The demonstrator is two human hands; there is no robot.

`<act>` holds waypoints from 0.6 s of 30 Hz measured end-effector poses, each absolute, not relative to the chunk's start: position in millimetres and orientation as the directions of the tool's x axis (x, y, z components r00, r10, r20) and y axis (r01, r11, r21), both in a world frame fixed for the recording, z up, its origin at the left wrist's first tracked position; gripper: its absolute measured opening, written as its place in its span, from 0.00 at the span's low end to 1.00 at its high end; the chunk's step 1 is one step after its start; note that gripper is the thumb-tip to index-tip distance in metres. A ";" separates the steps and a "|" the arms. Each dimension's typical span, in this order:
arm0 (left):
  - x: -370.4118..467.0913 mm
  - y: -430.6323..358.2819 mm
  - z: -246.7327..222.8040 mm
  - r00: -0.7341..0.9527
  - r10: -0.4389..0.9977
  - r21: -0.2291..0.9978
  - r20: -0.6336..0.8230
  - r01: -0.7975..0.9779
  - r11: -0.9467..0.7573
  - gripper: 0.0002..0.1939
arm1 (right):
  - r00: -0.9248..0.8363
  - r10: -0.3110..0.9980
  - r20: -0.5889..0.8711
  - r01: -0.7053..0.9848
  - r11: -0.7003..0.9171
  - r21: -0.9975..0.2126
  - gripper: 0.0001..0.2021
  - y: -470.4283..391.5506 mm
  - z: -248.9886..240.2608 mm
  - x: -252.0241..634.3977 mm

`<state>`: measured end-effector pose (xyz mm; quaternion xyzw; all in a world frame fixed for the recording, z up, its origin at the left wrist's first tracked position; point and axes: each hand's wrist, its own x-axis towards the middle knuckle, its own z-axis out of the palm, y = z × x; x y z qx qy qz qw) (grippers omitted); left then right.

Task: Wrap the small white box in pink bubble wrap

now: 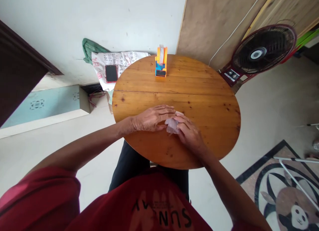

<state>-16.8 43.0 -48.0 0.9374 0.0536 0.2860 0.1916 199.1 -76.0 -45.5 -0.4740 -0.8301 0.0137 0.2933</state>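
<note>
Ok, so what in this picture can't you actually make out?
All in the head view:
The rest of the see-through piece: covered by fingers of the right hand.
The palm of the left hand: hidden behind its back.
The tiniest print on the red shirt: too small to read.
The lower part of the floor panda: cut off by the bottom edge.

Our left arm [82, 149] reaches inward from the left side, slightly bent, and its wrist [134, 123] is nearly straight. The left grip [155, 118] has its back turned upward; its fingers are long and close together, pointing to the right, with the thumb below them. Our right arm [229, 181] slants inward, and the right grip [190, 132] is curled, thumb against bent finger, its fingertips just beside the left ones.
</note>
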 end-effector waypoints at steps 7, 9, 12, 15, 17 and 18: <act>-19.7 45.7 -63.9 0.840 0.187 0.351 0.509 -0.004 -0.937 0.17 | -0.397 0.791 0.466 0.802 0.546 -0.243 0.12 -84.1 -48.6 197.5; -18.0 46.3 -66.9 0.840 0.205 0.349 0.502 0.020 -0.937 0.16 | -0.389 0.788 0.477 0.797 0.548 -0.256 0.13 -87.0 -51.0 197.4; -16.9 46.2 -71.0 0.837 0.205 0.330 0.507 0.031 -0.943 0.14 | -0.385 0.782 0.490 0.796 0.550 -0.253 0.19 -90.1 -55.4 199.0; -17.2 45.4 -73.2 0.834 0.203 0.295 0.514 0.050 -0.954 0.15 | -0.403 0.773 0.490 0.803 0.556 -0.216 0.27 -91.6 -57.7 202.2; -16.9 45.1 -72.8 0.835 0.200 0.288 0.513 0.052 -0.956 0.15 | -0.426 0.762 0.487 0.802 0.568 -0.187 0.30 -91.7 -57.4 204.6; -16.4 45.2 -72.3 0.837 0.201 0.298 0.509 0.048 -0.953 0.15 | -0.438 0.757 0.484 0.799 0.575 -0.177 0.30 -91.5 -56.8 205.7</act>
